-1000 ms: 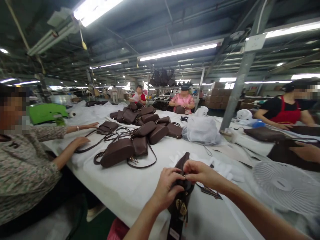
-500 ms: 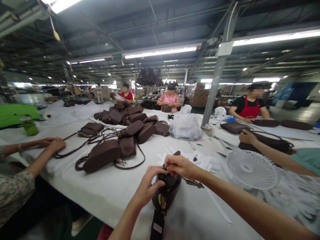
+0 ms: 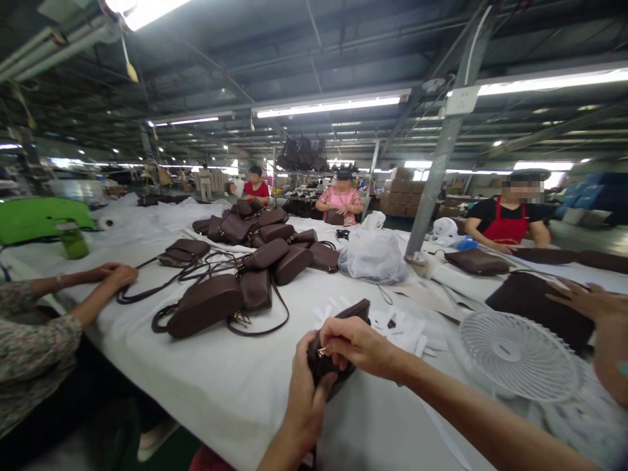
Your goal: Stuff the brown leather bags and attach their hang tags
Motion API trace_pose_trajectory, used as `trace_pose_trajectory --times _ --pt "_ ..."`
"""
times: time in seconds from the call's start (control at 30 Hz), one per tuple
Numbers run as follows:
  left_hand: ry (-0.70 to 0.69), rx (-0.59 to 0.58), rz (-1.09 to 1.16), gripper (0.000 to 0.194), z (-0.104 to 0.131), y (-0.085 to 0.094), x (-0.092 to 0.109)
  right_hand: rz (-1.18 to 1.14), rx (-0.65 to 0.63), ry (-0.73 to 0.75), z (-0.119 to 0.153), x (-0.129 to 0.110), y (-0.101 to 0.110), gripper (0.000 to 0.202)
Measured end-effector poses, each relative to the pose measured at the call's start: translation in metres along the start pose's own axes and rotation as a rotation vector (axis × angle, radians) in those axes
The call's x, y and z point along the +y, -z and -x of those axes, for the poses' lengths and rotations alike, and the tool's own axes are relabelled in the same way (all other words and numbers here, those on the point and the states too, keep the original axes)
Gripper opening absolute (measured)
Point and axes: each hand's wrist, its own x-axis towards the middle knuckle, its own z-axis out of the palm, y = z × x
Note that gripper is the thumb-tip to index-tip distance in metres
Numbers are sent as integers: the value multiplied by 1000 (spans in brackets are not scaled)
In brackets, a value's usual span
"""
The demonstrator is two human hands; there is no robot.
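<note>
A small dark brown handbag (image 3: 360, 312) is tilted up off the white table (image 3: 210, 386) near its front edge. My left hand (image 3: 305, 383) is wrapped round the bag's near left side, thumb on its face. My right hand (image 3: 350, 340) pinches a small gold metal clasp or zip pull (image 3: 321, 353) on the bag; its exact kind is partly hidden by my fingers. White paper strips (image 3: 407, 330) lie just beyond the bag.
A pile of brown bags with straps (image 3: 206, 304) lies ahead to the left. A white fan (image 3: 520, 353) and a co-worker's hand (image 3: 583, 297) are at the right; another person's hands (image 3: 118, 276) rest at the left. A clear plastic bundle (image 3: 373, 255) stands before the metal post (image 3: 432, 190).
The handbag has turned and tipped, so its gold emblem no longer shows. My left hand has shifted from its top to its side. The co-worker's hand at right has moved outward.
</note>
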Motion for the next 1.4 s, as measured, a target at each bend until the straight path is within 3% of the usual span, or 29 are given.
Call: trace_pose_trajectory --times 0.07,0.13,0.23,0.37,0.57,0.7,0.8,0.93,1.07,1.13,1.27,1.4 --pt "-59 -104 -8 54 -9 19 10 1 1 -13 -1 -6 2 7" --pt "-35 -160 -47 51 -16 34 17 56 14 -59 -5 -9 0 7" --pt "20 -204 -65 48 -21 44 17 200 -15 -156 -11 -11 -9 11" --pt "15 -204 -36 47 -20 44 10 326 -105 -222 -16 -18 -17 17" --pt "57 -79 151 46 -16 34 -5 592 -233 -81 -25 -28 -1 21" --pt "39 -49 113 48 -14 29 -17 456 -315 -161 -31 -22 2 20" --pt "3 -96 -15 40 -16 35 -16 379 -354 -144 -37 -22 -5 22" --pt "-52 -214 -48 25 -20 55 -5 537 -412 3 -50 -34 -17 25" --pt "-42 -310 -63 28 -21 69 2 469 -497 -136 -58 -43 -19 27" --pt "5 -304 -45 28 -20 69 1 453 -503 -160 -60 -42 -22 27" --pt "58 -204 63 34 -16 62 -3 507 -475 -65 -62 -41 -28 30" --pt "46 -151 43 42 -16 60 -1 591 -345 108 -49 -44 -8 46"
